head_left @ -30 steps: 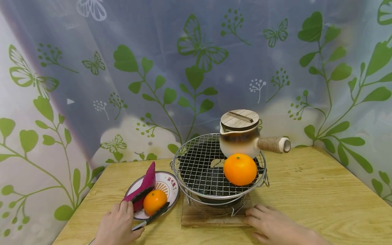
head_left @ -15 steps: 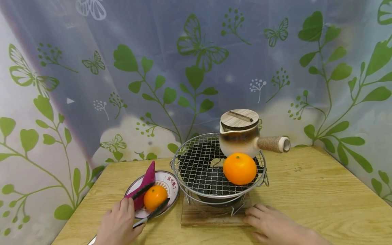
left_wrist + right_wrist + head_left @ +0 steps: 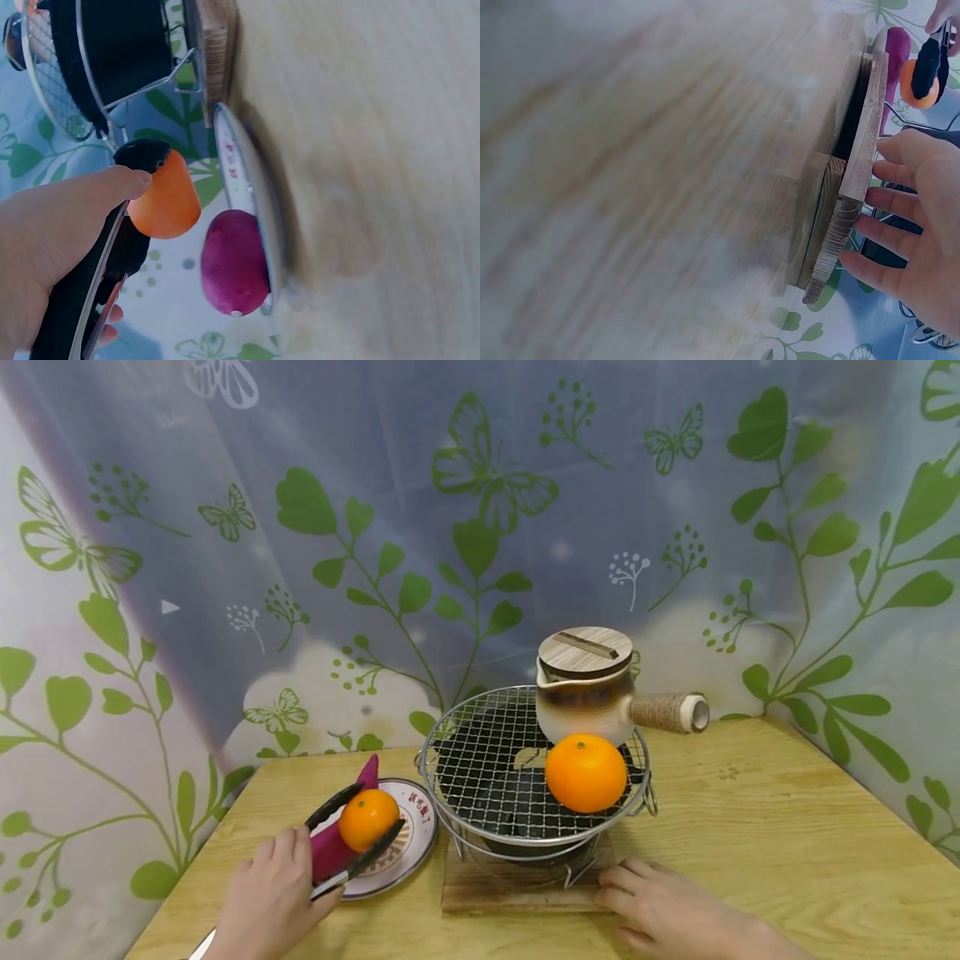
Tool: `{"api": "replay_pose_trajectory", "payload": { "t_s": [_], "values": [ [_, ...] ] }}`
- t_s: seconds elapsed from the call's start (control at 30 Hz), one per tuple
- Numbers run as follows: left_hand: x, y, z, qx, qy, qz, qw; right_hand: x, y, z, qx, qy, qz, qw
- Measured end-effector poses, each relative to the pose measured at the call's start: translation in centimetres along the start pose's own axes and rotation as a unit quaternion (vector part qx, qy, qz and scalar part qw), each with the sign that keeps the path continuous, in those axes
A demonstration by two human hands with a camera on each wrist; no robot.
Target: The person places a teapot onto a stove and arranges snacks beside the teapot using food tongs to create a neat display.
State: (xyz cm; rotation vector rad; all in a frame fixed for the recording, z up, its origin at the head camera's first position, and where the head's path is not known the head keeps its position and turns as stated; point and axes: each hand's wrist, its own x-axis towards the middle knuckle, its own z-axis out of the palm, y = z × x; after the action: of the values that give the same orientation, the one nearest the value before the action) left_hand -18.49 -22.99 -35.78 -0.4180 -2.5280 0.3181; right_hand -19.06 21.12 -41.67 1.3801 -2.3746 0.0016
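Note:
My left hand (image 3: 264, 887) grips a pair of kitchen tongs (image 3: 381, 846) with black tips. Between those tips an orange (image 3: 369, 820) is held up, clear of the plate in the left wrist view (image 3: 171, 199). Below it, a purple sweet potato (image 3: 234, 262) lies on a white plate (image 3: 426, 842) with a dark rim and red characters. At the right end of a wooden board (image 3: 517, 896), my right hand (image 3: 667, 900) rests its extended fingertips against the edge, also seen in the right wrist view (image 3: 922, 217).
A round grill (image 3: 480, 777) with a wire mesh stands on the board. On the mesh are another orange (image 3: 586, 774) and a clay pot (image 3: 577, 714) with a wooden lid; its rope-wrapped handle (image 3: 660, 712) sticks out rightward past the grill. A patterned curtain (image 3: 375, 568) hangs behind the table.
The tongs have closed on the orange and lifted it off the plate, up and slightly left. My left hand has shifted left with them; my right hand stays in place.

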Motion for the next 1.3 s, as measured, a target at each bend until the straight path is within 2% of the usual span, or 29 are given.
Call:
{"api": "replay_pose_trajectory", "payload": {
  "t_s": [0.17,0.4,0.63,0.77,0.93,1.3],
  "values": [
    [0.7,-0.6,-1.0,-0.002,0.029,0.011,0.9995,0.0,-0.1,0.1,0.003,-0.002,0.001,1.0],
    [1.8,-1.4,-2.9,-0.018,0.046,-0.001,0.9988,-0.1,0.0,0.3,-0.001,-0.002,-0.005,1.0],
    [3.2,-2.5,-4.3,-0.021,0.106,0.015,0.994,-0.1,0.1,0.3,-0.006,0.013,-0.007,0.9999],
    [3.6,-2.7,-4.8,-0.031,0.117,0.022,0.9924,0.0,0.1,0.2,-0.005,0.008,-0.006,0.9999],
    [3.8,-2.7,-5.3,-0.03,0.111,0.022,0.9931,-0.1,0.2,0.2,-0.002,0.003,-0.007,1.0],
    [4.6,-2.0,-6.6,-0.033,0.137,0.034,0.9894,-0.1,0.4,0.4,-0.005,0.011,-0.018,0.9998]
  ]
}}
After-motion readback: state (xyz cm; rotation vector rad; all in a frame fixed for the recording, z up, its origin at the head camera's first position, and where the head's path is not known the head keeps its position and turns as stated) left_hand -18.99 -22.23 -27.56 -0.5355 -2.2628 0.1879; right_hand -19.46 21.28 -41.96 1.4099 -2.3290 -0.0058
